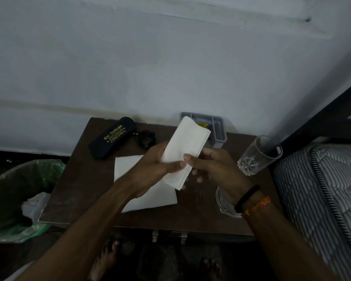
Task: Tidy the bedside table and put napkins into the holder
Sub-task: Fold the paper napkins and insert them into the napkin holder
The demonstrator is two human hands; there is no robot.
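Both hands up over the bench, gripping the same folded napkin btwn them. Left hand closed round its lower left edge, thumb on top; right hand pinches the lower right edge w/ thumb over the paper, other fingers curled under. Napkin is white, folded to a long strip, tilted w/ its top end over the grey holder, not in it. Holder sits at the back edge of the bench vs the wall, has compartments & a yellow label inside; can't tell if any napkins are in it. A 2nd napkin lies flat, unfolded, on the bench under the left wrist. Black glasses case w/ gold "Sai Opticals" print lies at back left, a black cord coiled just beside it. Clear drinking glass stands at the right edge, near the right hand. Glass dish partly hidden under the right wrist, which wears black & orange bands. Bin w/ green liner stands left of the bench, crumpled white stuff inside. Striped mattress on the right.
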